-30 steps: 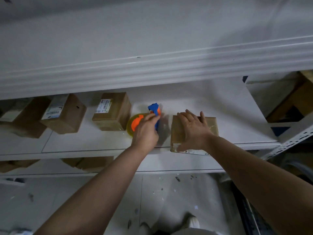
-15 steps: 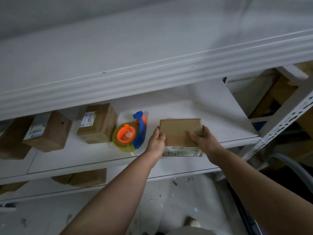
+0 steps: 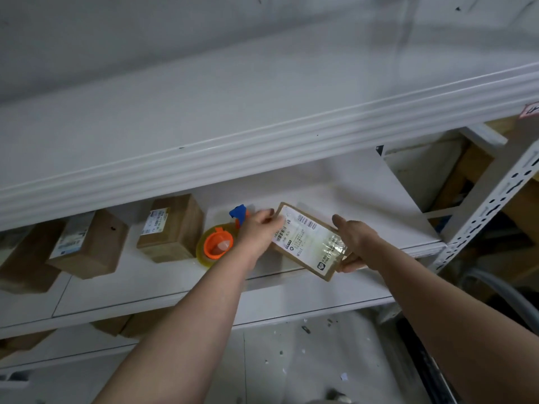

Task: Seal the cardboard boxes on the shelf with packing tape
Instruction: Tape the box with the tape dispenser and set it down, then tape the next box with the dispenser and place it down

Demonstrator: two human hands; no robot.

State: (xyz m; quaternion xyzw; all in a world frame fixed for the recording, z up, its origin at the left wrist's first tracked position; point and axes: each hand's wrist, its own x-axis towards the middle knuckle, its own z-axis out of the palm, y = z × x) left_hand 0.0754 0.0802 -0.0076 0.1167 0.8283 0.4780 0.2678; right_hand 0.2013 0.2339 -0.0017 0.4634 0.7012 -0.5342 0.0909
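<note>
Box (image 3: 306, 239) tilted, label up, long axis far-left to near-right; left hand (image 3: 258, 228), right hand (image 3: 354, 240) grasp ends.

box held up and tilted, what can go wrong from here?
1. The labelled box is tilted with its lower corner past the shelf edge, held at its ends by the left grip and right grip; a slip may drop it to the floor.
2. The tape dispenser sits right beside the left grip; turning the box could knock it.

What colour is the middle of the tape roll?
The hub is orange; head view shows it best.
</note>
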